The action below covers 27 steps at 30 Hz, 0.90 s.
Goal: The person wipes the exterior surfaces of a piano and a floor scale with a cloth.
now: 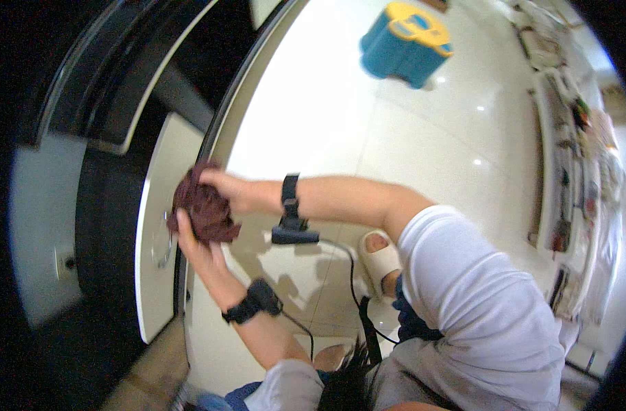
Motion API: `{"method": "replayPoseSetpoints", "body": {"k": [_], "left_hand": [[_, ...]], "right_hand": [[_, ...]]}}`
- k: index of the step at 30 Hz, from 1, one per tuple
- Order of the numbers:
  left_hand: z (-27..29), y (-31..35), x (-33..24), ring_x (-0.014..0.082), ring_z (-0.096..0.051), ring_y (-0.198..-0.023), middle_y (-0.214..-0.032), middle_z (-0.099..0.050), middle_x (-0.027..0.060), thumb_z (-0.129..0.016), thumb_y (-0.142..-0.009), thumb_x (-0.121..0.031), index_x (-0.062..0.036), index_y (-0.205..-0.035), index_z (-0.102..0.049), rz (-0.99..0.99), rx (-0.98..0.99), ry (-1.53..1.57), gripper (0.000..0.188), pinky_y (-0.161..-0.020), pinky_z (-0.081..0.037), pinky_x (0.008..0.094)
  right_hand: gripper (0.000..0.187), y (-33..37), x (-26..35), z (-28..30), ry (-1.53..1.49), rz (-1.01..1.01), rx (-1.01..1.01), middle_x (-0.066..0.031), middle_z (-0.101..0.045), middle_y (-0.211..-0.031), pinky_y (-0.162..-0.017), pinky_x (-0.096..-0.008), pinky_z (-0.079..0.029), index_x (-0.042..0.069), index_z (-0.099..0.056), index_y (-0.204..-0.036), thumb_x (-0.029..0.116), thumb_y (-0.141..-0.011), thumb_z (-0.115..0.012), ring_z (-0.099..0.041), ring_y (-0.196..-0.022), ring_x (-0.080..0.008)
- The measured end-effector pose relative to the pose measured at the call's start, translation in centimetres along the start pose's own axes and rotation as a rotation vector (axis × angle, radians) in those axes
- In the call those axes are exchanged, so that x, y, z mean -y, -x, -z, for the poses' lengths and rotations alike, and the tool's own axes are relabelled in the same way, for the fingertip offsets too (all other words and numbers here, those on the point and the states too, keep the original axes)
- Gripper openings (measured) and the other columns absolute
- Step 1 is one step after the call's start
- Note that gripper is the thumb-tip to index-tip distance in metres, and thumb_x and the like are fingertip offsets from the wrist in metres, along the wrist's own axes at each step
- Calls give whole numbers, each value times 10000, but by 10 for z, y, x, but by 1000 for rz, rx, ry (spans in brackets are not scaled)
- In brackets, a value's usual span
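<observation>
A crumpled maroon cloth [204,209] is bunched between my two hands, beside a pale door or drawer front with a curved metal handle [161,240]. My left hand [198,250] holds the cloth from its near side, the thumb lying along the edge. From the right, my right hand [227,188] grips the upper part of the bundle, its fingertips partly hidden in the folds. The cloth overlaps the edge of the panel [154,301]; whether it touches the panel I cannot tell.
Dark cabinetry [114,226] with shelves fills the left side. A teal stool with a yellow top [409,41] stands on the pale tiled floor [457,130]. Along the right is a long, low shelf unit [549,171] with assorted items. Cables [354,274] hang from my wrist straps.
</observation>
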<state>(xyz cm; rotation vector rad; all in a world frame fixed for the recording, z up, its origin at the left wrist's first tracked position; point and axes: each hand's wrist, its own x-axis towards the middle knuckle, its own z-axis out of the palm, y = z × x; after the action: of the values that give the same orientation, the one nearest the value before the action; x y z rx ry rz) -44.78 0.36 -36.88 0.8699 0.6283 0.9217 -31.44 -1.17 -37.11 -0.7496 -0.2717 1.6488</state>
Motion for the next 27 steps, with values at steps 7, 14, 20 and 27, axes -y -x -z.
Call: {"method": "replayPoseSetpoints", "body": {"k": [7, 14, 20, 27], "left_hand": [[-101, 25, -53, 269, -550, -1135, -1269, -524, 174, -605, -922, -351, 56, -1311, -439, 103, -220, -108, 586, -932, -485, 382], [-263, 80, -148, 238, -538, -1121, -1231, -524, 145, -590, -944, -290, 15, -1299, -416, 340, 49, -127, 499, -941, -467, 354], [-415, 100, -242, 324, -419, -1270, -1393, -374, 178, -570, -944, -375, -45, -1396, -299, 706, 425, -83, 622, -1022, -431, 444], [-592, 120, -297, 343, -404, -1298, -1437, -335, 166, -540, -944, -433, -138, -1454, -238, 807, 688, -191, 662, -993, -448, 503]], "right_hand": [[447, 66, 68, -54, -43, 21, -69, -143, -581, -1181, -908, -368, -483, -17, -546, -1170, 377, -959, -529, -570, -1034, -236], [317, 244, 186, -127, -265, 176, -533, -133, -627, -1067, -847, -354, -515, -35, -566, -1107, 229, -933, -577, -611, -955, -223], [312, 418, 320, -212, -434, 468, -668, -117, -609, -1116, -902, -371, -499, -7, -541, -1143, 223, -935, -576, -609, -1002, -237], [331, 560, 437, -253, -329, 662, -630, -85, -590, -1198, -972, -351, -443, 14, -527, -1196, 231, -947, -547, -582, -1057, -193]]}}
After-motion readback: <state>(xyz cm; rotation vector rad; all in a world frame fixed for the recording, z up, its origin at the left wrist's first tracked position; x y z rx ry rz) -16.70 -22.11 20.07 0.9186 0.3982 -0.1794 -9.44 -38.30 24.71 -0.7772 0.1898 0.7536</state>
